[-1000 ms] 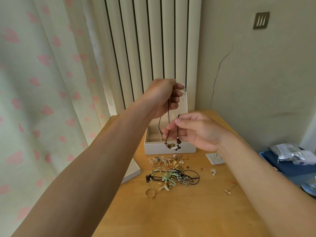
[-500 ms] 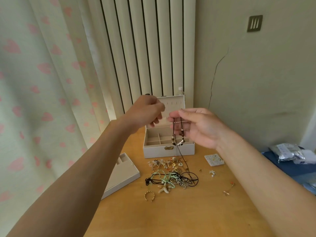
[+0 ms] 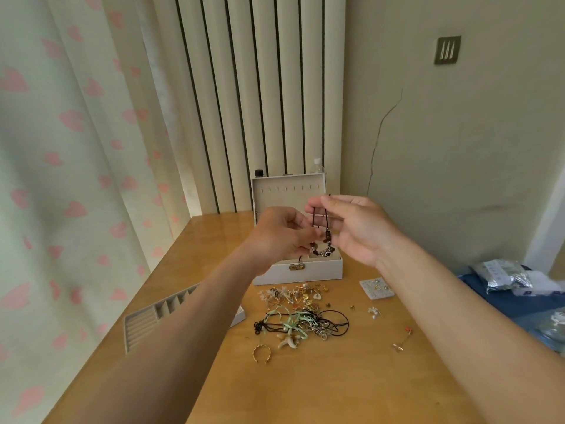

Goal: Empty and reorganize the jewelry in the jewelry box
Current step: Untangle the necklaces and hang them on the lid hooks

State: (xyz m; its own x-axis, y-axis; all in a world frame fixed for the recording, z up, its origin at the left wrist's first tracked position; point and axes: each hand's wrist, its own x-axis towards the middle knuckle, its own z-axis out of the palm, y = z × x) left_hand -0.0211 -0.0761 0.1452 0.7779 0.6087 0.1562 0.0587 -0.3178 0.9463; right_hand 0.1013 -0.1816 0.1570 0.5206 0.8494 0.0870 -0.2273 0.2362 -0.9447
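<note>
A black cord necklace point(image 3: 315, 220) with brown beads and a silver pendant is being held over the open white jewelry box point(image 3: 318, 269), at twelve o'clock from the tangled jewelry heap point(image 3: 301, 321). Its cord is being pinched by the right hand point(image 3: 357, 229). The left hand point(image 3: 275, 238) is being curled at the beads; whether it is gripping cannot be told. Restocking seems underway; a gathered cord and a careful lowering are being called for.

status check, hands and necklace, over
Right hand pinches black cord necklace at top; left hand holds it by the beads. Hangs above open jewelry box. Jewelry pile in front, clear of it.
</note>
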